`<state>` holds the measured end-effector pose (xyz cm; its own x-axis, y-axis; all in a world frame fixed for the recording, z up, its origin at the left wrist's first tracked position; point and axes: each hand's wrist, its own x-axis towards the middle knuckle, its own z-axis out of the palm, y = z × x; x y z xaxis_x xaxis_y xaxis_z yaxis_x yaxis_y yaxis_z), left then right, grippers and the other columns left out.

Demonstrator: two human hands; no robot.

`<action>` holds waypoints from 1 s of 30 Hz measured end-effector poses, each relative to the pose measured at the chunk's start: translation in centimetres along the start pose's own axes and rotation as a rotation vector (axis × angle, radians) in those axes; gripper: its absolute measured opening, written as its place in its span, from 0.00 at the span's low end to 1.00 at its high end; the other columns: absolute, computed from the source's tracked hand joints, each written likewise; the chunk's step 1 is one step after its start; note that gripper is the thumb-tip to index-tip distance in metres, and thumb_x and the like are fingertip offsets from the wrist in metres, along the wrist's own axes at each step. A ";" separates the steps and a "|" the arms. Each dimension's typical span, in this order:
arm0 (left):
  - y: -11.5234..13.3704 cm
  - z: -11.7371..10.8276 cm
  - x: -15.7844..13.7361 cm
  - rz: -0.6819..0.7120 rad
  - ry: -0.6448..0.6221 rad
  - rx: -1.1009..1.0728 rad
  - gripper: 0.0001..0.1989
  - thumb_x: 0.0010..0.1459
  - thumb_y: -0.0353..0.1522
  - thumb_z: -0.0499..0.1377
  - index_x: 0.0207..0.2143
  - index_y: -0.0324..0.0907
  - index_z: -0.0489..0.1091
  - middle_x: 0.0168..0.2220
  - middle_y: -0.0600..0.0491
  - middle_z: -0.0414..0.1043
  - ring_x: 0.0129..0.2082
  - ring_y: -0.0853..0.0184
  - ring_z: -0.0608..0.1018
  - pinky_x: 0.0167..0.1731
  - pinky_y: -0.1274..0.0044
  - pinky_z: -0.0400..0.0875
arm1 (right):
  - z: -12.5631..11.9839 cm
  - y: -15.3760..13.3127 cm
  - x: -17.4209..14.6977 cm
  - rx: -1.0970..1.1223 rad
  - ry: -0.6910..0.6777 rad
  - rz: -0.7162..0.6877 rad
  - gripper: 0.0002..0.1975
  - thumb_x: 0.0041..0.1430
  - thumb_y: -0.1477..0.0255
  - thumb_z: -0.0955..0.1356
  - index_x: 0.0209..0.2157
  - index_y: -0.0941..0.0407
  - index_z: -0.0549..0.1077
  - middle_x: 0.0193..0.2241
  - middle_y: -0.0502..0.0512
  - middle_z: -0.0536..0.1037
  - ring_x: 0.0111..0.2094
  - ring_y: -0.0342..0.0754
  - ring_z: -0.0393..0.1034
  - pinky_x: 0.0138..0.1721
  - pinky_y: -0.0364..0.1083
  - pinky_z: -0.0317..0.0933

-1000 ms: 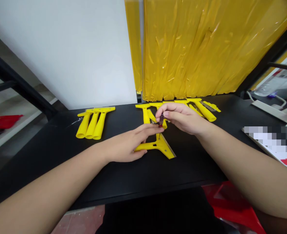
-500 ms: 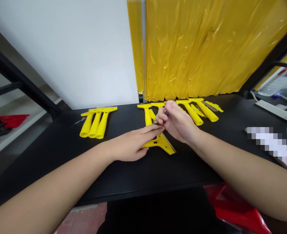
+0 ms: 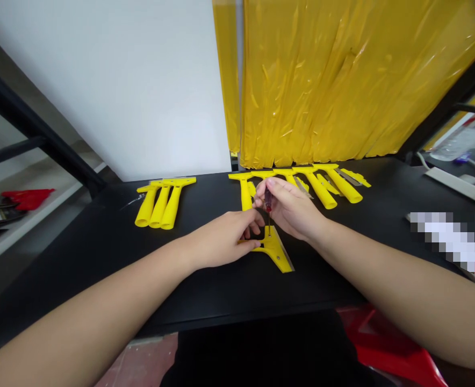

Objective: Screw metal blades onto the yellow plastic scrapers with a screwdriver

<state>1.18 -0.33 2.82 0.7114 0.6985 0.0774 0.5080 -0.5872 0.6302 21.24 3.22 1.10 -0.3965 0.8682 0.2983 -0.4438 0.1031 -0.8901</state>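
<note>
Head view: your left hand (image 3: 221, 242) presses its fingers down on the yellow scraper (image 3: 275, 250) lying at table (image 3: 100, 252) centre. Your right hand (image 3: 292, 212), at 2 o'clock from the left, pinches a red-handled screwdriver (image 3: 268, 207) upright, tip on the scraper head.

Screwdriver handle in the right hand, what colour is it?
Dark red, translucent-looking, on the screwdriver held by the right hand; head view shows it.
</note>
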 end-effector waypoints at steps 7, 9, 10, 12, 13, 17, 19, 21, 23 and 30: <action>0.4 -0.1 -0.1 -0.087 -0.013 0.073 0.19 0.54 0.23 0.61 0.49 0.40 0.69 0.44 0.47 0.79 0.34 0.63 0.80 0.34 0.71 0.76 | -0.4 -0.4 0.0 0.107 -0.139 0.044 0.13 0.68 0.59 0.74 0.44 0.52 0.74 0.30 0.46 0.74 0.29 0.45 0.71 0.32 0.47 0.68; 0.5 -0.2 -0.2 -0.107 -0.023 0.090 0.20 0.53 0.23 0.60 0.49 0.40 0.69 0.44 0.47 0.78 0.33 0.64 0.79 0.33 0.72 0.75 | -0.5 -0.4 0.1 0.071 -0.153 0.023 0.15 0.67 0.58 0.75 0.42 0.52 0.70 0.30 0.47 0.77 0.30 0.45 0.72 0.32 0.46 0.68; 0.5 -0.2 -0.2 -0.109 -0.021 0.095 0.20 0.53 0.23 0.60 0.49 0.40 0.69 0.43 0.48 0.77 0.33 0.64 0.79 0.33 0.72 0.75 | -0.6 -0.5 0.1 0.030 -0.163 0.003 0.17 0.66 0.57 0.75 0.41 0.52 0.69 0.30 0.47 0.78 0.30 0.45 0.72 0.32 0.46 0.68; 0.4 -0.3 -0.1 -0.099 0.014 0.088 0.19 0.53 0.24 0.62 0.48 0.41 0.69 0.42 0.48 0.77 0.34 0.64 0.79 0.34 0.72 0.75 | -0.7 -0.8 0.2 -0.068 -0.190 -0.051 0.19 0.66 0.55 0.76 0.38 0.53 0.69 0.31 0.49 0.80 0.29 0.44 0.72 0.32 0.45 0.68; 0.3 -0.3 -0.1 -0.088 0.041 0.065 0.17 0.54 0.25 0.63 0.47 0.41 0.70 0.41 0.49 0.77 0.34 0.64 0.79 0.34 0.72 0.76 | -0.8 -0.9 0.2 -0.117 -0.207 -0.077 0.19 0.66 0.55 0.76 0.38 0.54 0.69 0.31 0.50 0.80 0.29 0.43 0.72 0.34 0.45 0.69; -0.2 -0.2 0.5 -0.024 0.102 -0.184 0.09 0.64 0.32 0.64 0.45 0.40 0.73 0.37 0.51 0.78 0.36 0.64 0.81 0.38 0.71 0.79 | -0.9 -1.8 -0.1 -0.244 -0.272 -0.120 0.17 0.68 0.56 0.74 0.38 0.55 0.71 0.32 0.52 0.81 0.29 0.43 0.73 0.34 0.45 0.70; -0.5 0.1 0.7 0.017 0.106 -0.307 0.08 0.68 0.35 0.63 0.45 0.39 0.75 0.39 0.48 0.81 0.38 0.63 0.83 0.42 0.70 0.81 | -1.0 -2.3 -0.3 -0.268 -0.295 -0.123 0.17 0.69 0.56 0.74 0.38 0.55 0.72 0.32 0.52 0.80 0.28 0.43 0.72 0.32 0.45 0.70; -0.9 0.5 0.8 0.062 0.139 -0.412 0.09 0.69 0.35 0.63 0.46 0.39 0.77 0.43 0.45 0.83 0.44 0.60 0.85 0.46 0.69 0.81 | -1.1 -2.8 -0.4 -0.295 -0.302 -0.125 0.16 0.69 0.57 0.74 0.38 0.55 0.73 0.31 0.51 0.78 0.29 0.44 0.73 0.31 0.45 0.70; -1.2 0.9 0.9 0.116 0.176 -0.526 0.10 0.69 0.35 0.65 0.48 0.40 0.78 0.48 0.44 0.84 0.49 0.59 0.85 0.50 0.68 0.81 | -1.2 -3.3 -0.6 -0.332 -0.301 -0.128 0.15 0.69 0.58 0.74 0.38 0.55 0.73 0.30 0.51 0.78 0.29 0.44 0.74 0.33 0.45 0.71; -1.2 1.8 1.9 0.141 0.326 -0.711 0.13 0.67 0.41 0.68 0.46 0.40 0.79 0.42 0.46 0.85 0.44 0.60 0.87 0.51 0.66 0.82 | -1.6 -4.2 -0.5 -0.469 -0.283 -0.203 0.12 0.70 0.62 0.74 0.40 0.54 0.72 0.31 0.50 0.78 0.30 0.45 0.76 0.35 0.46 0.71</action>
<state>2.80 0.92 0.83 0.5120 0.7862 0.3460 -0.0859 -0.3539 0.9313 24.63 3.14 4.14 -0.5686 0.6518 0.5018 -0.1560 0.5135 -0.8438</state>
